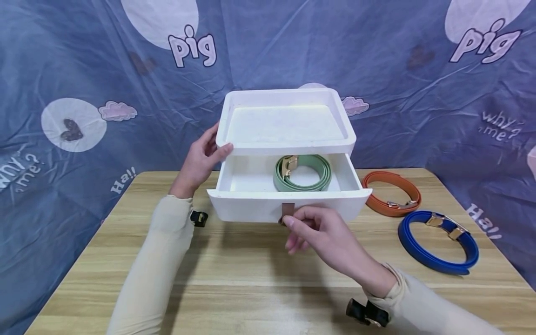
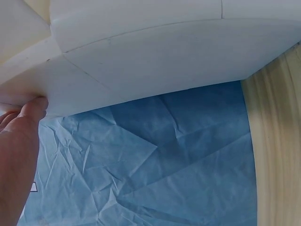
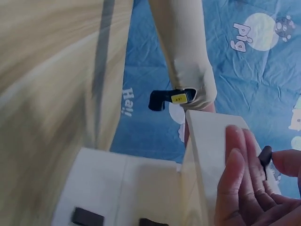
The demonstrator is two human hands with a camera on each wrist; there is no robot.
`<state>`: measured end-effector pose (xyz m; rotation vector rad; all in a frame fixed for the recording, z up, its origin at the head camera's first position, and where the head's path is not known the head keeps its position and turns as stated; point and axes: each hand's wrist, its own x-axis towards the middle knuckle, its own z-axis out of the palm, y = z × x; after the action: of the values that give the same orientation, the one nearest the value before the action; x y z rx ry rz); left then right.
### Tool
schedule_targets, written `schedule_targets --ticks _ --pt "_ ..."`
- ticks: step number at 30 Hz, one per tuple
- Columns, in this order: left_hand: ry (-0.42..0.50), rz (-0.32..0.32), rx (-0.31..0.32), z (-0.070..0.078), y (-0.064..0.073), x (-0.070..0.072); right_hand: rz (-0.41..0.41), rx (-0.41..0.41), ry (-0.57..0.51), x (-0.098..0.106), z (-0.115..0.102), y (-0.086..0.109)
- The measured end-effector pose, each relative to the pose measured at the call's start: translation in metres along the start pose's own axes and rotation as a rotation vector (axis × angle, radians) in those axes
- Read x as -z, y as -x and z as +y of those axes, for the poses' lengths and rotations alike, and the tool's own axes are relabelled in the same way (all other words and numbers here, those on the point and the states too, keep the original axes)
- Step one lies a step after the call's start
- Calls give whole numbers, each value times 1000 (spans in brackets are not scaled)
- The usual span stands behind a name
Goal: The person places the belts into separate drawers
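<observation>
A white drawer box (image 1: pixel 289 148) with a tray-like top stands on the table, its drawer (image 1: pixel 251 207) pulled partway out. Inside the drawer lies a coiled green belt (image 1: pixel 322 174) with a gold buckle. My left hand (image 1: pixel 200 160) holds the box at its left front corner, thumb over the rim and fingers along the side. With thumb and forefinger, my right hand (image 1: pixel 324 232) pinches the brown pull tab (image 1: pixel 287 209) on the drawer front; the right wrist view shows the dark tab (image 3: pixel 265 157) between the fingertips.
Right of the box, a coiled orange belt (image 1: pixel 391 211) lies on the wooden table (image 1: pixel 251 288). A coiled blue belt (image 1: pixel 437 265) lies nearer the table's right edge. Behind the table hangs a printed blue cloth (image 1: pixel 272 42). Dark feet (image 3: pixel 88 216) show under the box.
</observation>
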<state>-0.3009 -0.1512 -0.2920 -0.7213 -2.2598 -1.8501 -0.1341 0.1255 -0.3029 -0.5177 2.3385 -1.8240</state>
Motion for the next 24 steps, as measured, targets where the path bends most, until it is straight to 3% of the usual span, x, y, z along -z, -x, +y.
schedule_targets --ticks 5,14,24 --pt "-4 0 -5 0 0 0 -5 19 -126 -1 9 -2" --pt "-8 -8 -3 0 0 -1 55 48 -203 -4 19 1" --pt "7 -5 -17 0 2 -2 -52 67 -174 1 15 1"
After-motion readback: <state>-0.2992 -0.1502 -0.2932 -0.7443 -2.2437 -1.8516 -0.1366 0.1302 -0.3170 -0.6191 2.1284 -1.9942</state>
